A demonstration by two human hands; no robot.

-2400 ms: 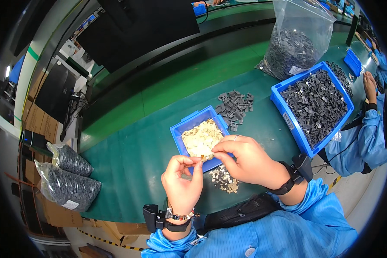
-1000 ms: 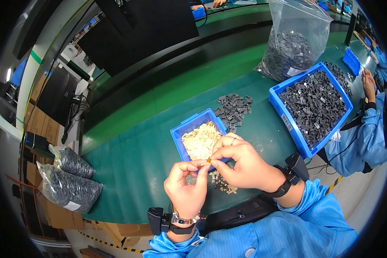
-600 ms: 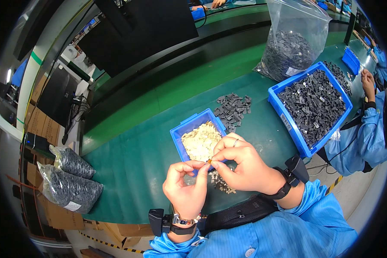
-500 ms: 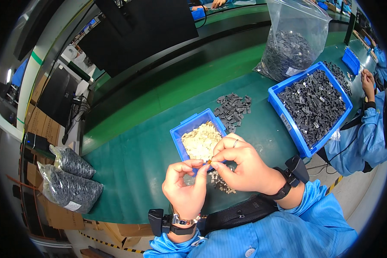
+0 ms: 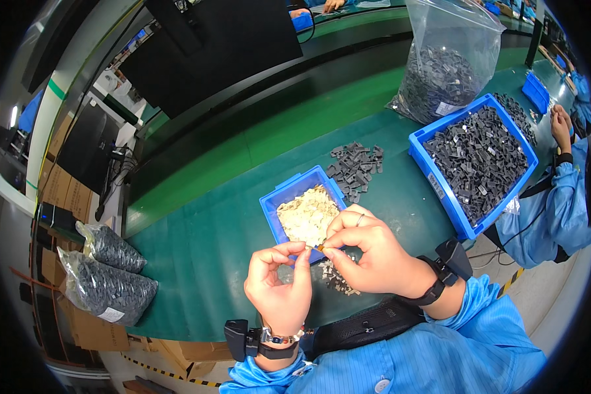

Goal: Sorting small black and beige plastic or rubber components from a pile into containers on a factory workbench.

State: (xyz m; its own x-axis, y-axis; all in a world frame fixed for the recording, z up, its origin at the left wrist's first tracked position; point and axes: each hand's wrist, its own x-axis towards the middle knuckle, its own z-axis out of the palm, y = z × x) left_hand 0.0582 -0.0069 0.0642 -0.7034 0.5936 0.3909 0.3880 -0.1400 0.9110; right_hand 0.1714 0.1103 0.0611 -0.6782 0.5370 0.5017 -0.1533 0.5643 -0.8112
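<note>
In front of the small blue bin, which holds many pale cream flakes, both hands meet fingertip to fingertip. My right hand is closed in a pinch on a tiny amber piece. My left hand also pinches, thumb against forefinger; a tiny pale bit seems to show at its tips, too small to name. Under my right hand lies a scatter of small pale and dark pieces, partly hidden. A loose pile of dark grey plastic parts lies just beyond the bin.
A large blue bin of dark parts stands at right, with a clear bag of similar parts behind it. Two filled bags rest at the left table edge. A co-worker's hand is at far right. A black monitor hangs ahead.
My left hand has shifted slightly left, so its fingertips are a little apart from the right hand's. My right hand stays almost still.
</note>
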